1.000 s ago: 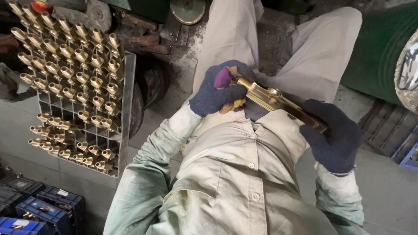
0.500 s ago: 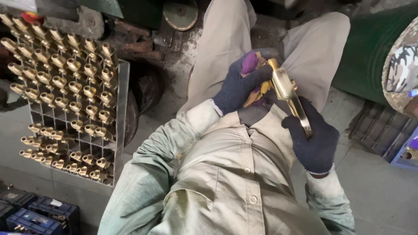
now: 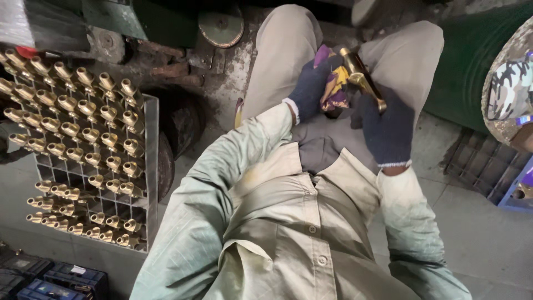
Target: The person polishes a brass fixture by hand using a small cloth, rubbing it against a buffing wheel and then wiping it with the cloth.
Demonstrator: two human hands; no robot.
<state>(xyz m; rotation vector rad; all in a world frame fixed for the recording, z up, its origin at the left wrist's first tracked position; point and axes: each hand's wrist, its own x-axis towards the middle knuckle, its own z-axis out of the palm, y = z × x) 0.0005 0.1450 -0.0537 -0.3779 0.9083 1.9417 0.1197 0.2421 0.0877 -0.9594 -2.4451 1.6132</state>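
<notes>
- The brass part (image 3: 363, 78) sits over the lap, at about 1 o'clock from the shirt buttons, tilted with one end up toward the knees.
- The right hand (image 3: 386, 130), in a dark glove, is clamped round its lower end.
- The left hand (image 3: 311, 91), also gloved, is closed on a purple and yellow cloth (image 3: 332, 83) pressed against the part's side.
- Judging by this, the rubbing of this piece is under way, not finished; cloth and brass are touching.
- The part looks long, golden and shiny, with a rounded top end.
- At 9 o'clock a grid rack (image 3: 151, 166) holds many brass fittings (image 3: 83, 144) in rows; its lower cells look partly unfilled, so work seems to remain.
</notes>
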